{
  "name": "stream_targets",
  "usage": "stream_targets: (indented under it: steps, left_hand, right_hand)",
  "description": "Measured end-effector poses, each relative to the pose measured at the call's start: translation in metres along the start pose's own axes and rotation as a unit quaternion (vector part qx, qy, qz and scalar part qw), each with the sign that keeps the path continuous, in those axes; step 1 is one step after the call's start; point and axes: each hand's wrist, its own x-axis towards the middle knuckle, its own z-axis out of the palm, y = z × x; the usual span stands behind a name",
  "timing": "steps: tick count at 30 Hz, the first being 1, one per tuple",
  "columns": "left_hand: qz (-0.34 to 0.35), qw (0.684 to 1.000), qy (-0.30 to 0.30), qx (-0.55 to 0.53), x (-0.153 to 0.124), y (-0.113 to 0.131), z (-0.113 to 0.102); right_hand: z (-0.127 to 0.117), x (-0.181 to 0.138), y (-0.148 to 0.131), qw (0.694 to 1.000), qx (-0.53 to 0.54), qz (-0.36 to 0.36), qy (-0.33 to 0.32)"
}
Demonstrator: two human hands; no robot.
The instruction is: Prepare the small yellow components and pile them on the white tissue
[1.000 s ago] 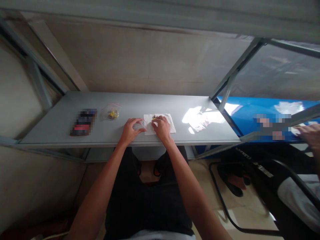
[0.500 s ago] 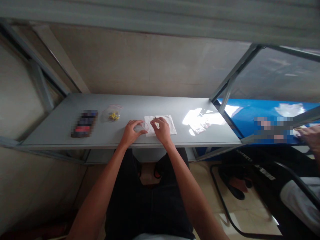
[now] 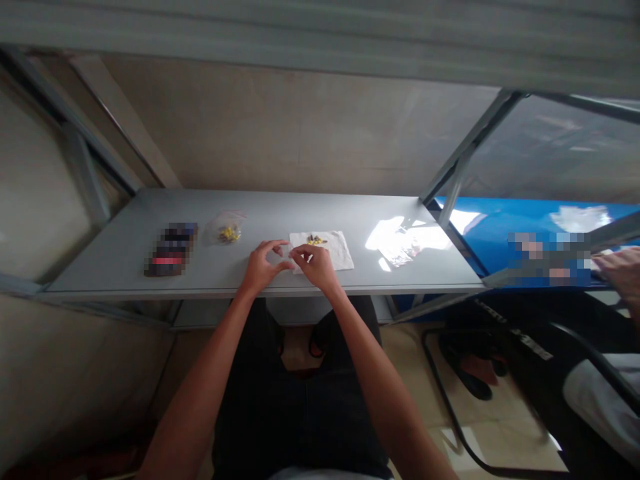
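My left hand (image 3: pixel 265 265) curls its thumb and fingers around a small clear plastic bag (image 3: pixel 281 256), which is hard to make out against the grey shelf. Close to the bag's mouth, my right hand (image 3: pixel 316 265) has its fingertips pinched together; whatever they hold is hidden. Under and beyond the right hand lies a white cloth or tissue (image 3: pixel 341 251). Several small yellow and dark pieces (image 3: pixel 316 240) sit in a little heap on it. To the left, another clear bag (image 3: pixel 229 230) lies flat with similar yellow pieces inside.
A blurred dark and red object (image 3: pixel 170 250) lies at the left of the grey shelf (image 3: pixel 270 203). Clear plastic packets (image 3: pixel 400 243) shine in sunlight on the right. Metal posts (image 3: pixel 465 160) frame the shelf. Another person's hand (image 3: pixel 623 270) is at the blue table.
My right hand has moved left from the heap of pieces to the bag by my left hand, uncovering the heap. My left hand has stayed nearly in place.
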Motion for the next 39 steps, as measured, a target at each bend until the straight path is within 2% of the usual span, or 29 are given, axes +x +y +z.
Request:
stream_targets:
  steps: [5,9,11,14,17,20,23,26,39]
  left_hand:
    - [-0.083,0.991,-0.009,-0.104,-0.002,-0.001,-0.006]
    - [-0.107,0.982,0.043,-0.148,-0.003,-0.004,-0.005]
    - [-0.111,0.979,0.053,-0.16,-0.002,-0.004,-0.003]
    - [-0.106,0.979,0.019,-0.176,-0.002,-0.004,-0.003]
    - [-0.095,0.978,-0.01,-0.186,-0.002,-0.005,-0.005]
    - [-0.096,0.979,-0.023,-0.177,-0.003,-0.006,-0.007]
    - [-0.097,0.982,-0.048,-0.156,-0.003,-0.003,-0.008]
    - [-0.098,0.982,-0.064,-0.146,-0.003,0.0,-0.007]
    - [-0.08,0.983,-0.061,-0.155,0.005,0.015,0.013]
  right_hand:
    - [-0.003,-0.001,-0.001,0.998,0.061,0.005,0.004]
    - [-0.019,0.0,-0.009,0.987,0.16,0.019,0.007]
    - [-0.03,0.0,-0.016,0.986,0.161,0.025,-0.018]
    - [-0.039,0.002,-0.027,0.985,0.155,0.017,-0.079]
    - [-0.037,0.005,-0.029,0.979,0.159,-0.002,-0.127]
    - [-0.028,0.009,-0.02,0.978,0.146,-0.014,-0.151]
    - [-0.019,0.009,-0.007,0.979,0.148,-0.004,-0.138]
    - [-0.013,0.006,0.003,0.984,0.15,0.009,-0.095]
    - [-0.011,-0.003,0.014,0.991,0.129,0.01,-0.025]
